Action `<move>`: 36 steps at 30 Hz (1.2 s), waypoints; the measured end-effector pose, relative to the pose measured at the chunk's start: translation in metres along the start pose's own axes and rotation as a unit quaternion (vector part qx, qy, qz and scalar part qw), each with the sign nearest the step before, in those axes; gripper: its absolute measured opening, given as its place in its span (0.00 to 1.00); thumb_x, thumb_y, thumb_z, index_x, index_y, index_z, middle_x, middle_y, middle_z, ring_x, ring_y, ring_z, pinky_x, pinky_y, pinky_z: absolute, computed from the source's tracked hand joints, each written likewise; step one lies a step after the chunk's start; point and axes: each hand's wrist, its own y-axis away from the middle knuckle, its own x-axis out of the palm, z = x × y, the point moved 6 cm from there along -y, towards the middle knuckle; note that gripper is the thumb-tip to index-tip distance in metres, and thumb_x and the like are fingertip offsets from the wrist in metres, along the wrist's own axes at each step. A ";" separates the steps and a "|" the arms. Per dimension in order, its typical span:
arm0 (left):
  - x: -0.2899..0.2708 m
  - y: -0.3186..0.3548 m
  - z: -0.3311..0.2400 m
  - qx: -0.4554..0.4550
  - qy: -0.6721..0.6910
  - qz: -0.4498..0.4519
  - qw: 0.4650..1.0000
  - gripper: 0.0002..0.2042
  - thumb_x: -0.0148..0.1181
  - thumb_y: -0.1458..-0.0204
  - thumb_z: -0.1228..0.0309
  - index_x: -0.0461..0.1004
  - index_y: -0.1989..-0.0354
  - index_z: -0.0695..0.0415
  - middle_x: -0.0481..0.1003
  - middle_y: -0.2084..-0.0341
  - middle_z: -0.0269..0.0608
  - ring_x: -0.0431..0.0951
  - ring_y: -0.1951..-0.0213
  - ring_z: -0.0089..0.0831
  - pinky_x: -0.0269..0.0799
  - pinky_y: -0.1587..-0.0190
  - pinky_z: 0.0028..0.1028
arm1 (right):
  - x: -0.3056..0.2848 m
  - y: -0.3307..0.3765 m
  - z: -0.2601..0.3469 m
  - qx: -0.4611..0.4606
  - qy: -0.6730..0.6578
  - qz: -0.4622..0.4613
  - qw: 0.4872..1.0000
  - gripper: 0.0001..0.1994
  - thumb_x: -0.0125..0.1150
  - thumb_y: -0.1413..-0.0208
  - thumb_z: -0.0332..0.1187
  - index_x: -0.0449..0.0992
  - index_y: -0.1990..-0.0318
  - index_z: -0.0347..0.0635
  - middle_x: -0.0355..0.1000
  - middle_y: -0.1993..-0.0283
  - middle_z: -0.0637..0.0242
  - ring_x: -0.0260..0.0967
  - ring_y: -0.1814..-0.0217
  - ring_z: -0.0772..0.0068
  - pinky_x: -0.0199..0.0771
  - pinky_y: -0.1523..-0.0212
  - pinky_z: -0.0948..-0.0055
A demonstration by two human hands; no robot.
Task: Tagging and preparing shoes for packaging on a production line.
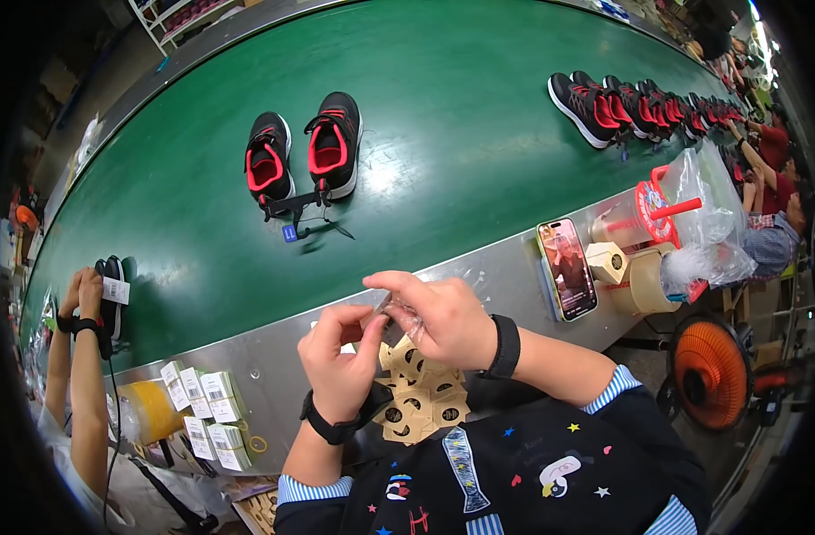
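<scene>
Item: small clear plastic piece (pixel 399 312), pinched between the fingers of the left hand (pixel 341 361) and the right hand (pixel 443 321), both closed narrowly on it above the near edge of the steel bench (pixel 506 267)
Beneath: pile of tan cardboard tags (pixel 416 397)
Beyond: pair of black-and-red shoes (pixel 302 153) on the green belt (pixel 443 116)
Step judged: plastic being separated or opened; a fine two-handed pull is called for next

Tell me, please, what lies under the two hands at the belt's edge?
Under the left hand and right hand lies a pile of tan card tags with dark round marks. The hands hide the pile's top.
</scene>
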 end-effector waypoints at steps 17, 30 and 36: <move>0.020 0.004 0.004 -0.107 0.253 -0.068 0.959 0.08 0.46 0.46 0.72 0.65 0.62 0.63 0.69 0.66 0.39 0.70 0.66 0.20 0.65 0.60 0.19 | -0.013 0.003 0.004 -0.048 -0.071 -0.161 0.983 0.21 0.52 0.59 0.23 0.65 0.53 0.40 0.68 0.80 0.61 0.68 0.80 0.62 0.66 0.81 0.70; -0.005 -0.046 -0.001 0.061 -0.003 0.098 0.993 0.09 0.49 0.48 0.70 0.64 0.64 0.63 0.69 0.70 0.42 0.70 0.68 0.29 0.65 0.64 0.26 | 0.015 -0.014 -0.038 0.172 -0.516 0.040 0.838 0.06 0.56 0.52 0.29 0.70 0.71 0.35 0.67 0.74 0.73 0.60 0.70 0.86 0.61 0.68 0.83; -0.068 -0.168 0.069 0.057 -0.388 0.081 0.916 0.20 0.55 0.53 0.63 0.65 0.53 0.60 0.71 0.62 0.48 0.71 0.60 0.39 0.64 0.57 0.30 | -0.005 -0.018 -0.046 0.212 -0.498 -0.003 0.841 0.05 0.55 0.52 0.28 0.71 0.70 0.35 0.66 0.73 0.73 0.60 0.70 0.85 0.61 0.68 0.83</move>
